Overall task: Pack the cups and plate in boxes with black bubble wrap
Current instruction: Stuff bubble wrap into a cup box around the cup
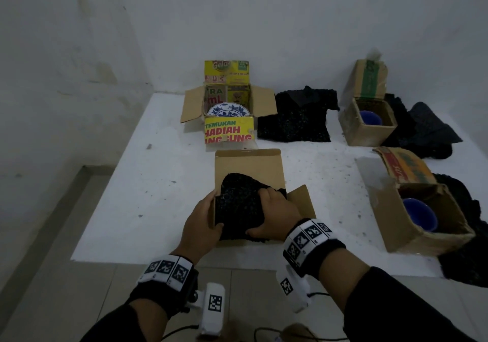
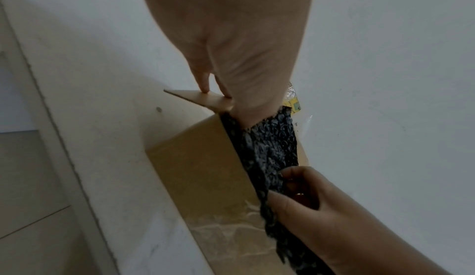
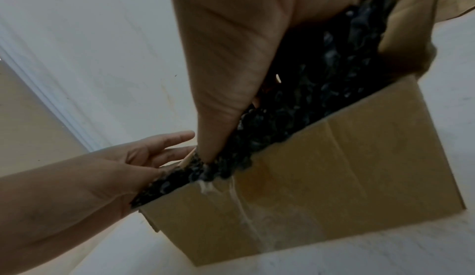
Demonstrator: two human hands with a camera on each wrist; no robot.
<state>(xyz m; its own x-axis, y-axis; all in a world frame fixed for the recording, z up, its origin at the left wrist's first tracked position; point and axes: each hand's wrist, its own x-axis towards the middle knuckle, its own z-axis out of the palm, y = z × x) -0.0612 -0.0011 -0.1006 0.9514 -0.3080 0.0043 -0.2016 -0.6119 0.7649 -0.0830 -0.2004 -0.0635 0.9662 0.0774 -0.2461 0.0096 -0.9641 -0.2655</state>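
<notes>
A plain cardboard box stands open at the front middle of the white table, stuffed with black bubble wrap. My left hand lies against the box's left flap with straight fingers, its thumb pressing into the wrap. My right hand grips the wrap from the right, fingers curled into it. The right wrist view shows the box front, the wrap bulging over the rim, my right hand and my left hand. What lies under the wrap is hidden.
At the back a yellow printed box holds a blue-and-white plate. A loose black wrap sheet lies to its right. Two brown boxes on the right each hold a blue cup, with more wrap beside them.
</notes>
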